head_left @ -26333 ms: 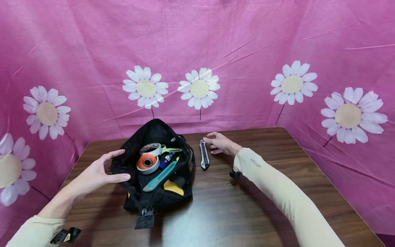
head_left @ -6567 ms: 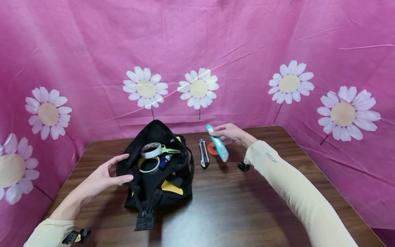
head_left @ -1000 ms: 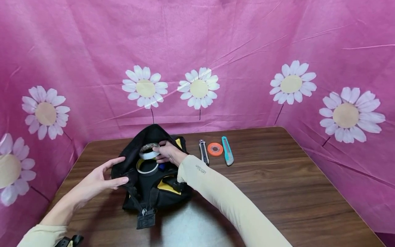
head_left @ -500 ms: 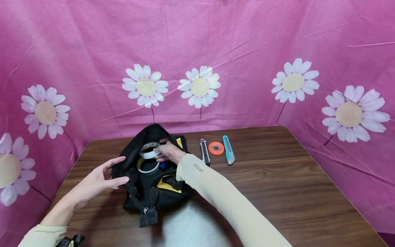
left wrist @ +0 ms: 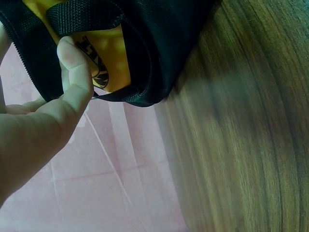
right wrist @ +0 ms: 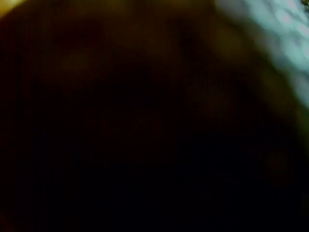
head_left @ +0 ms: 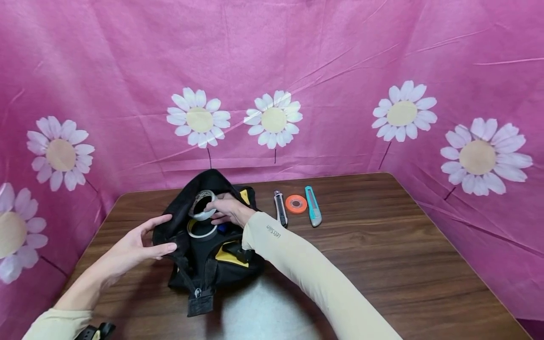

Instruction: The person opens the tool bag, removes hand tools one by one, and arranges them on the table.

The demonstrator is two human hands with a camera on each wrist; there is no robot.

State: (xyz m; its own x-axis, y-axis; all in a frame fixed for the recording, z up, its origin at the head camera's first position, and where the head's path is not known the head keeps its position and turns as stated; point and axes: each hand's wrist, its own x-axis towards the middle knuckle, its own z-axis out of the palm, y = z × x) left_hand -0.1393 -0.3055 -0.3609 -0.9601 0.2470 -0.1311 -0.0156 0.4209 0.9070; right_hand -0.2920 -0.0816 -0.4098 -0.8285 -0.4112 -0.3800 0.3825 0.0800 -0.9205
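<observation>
A black and yellow tool bag (head_left: 182, 278) stands with its mouth open on the table. My left hand (head_left: 136, 243) pinches its rim between thumb and fingers; the left wrist view shows the thumb against the zipped edge. My right hand (head_left: 229, 208) is inside the bag, its thumb and fingers on a white tape roll (head_left: 199, 216), which tilts up. Below that lies another tape roll (head_left: 201, 235), thinner and yellow inside. A bit of a blue object (head_left: 222, 228) shows under the right hand. The right wrist view is almost wholly dark.
On the wooden table (head_left: 403, 255), right of the bag, lie a grey utility knife (head_left: 280, 208), an orange tape roll (head_left: 292, 208) and a teal utility knife (head_left: 313, 208). A pink flowered cloth (head_left: 331, 56) hangs behind and at both sides.
Since 6.6 seconds ago, the teal knife was laid beside the orange roll and my right hand entered the bag. In the last half second the white tape roll tilted up; my left hand stayed.
</observation>
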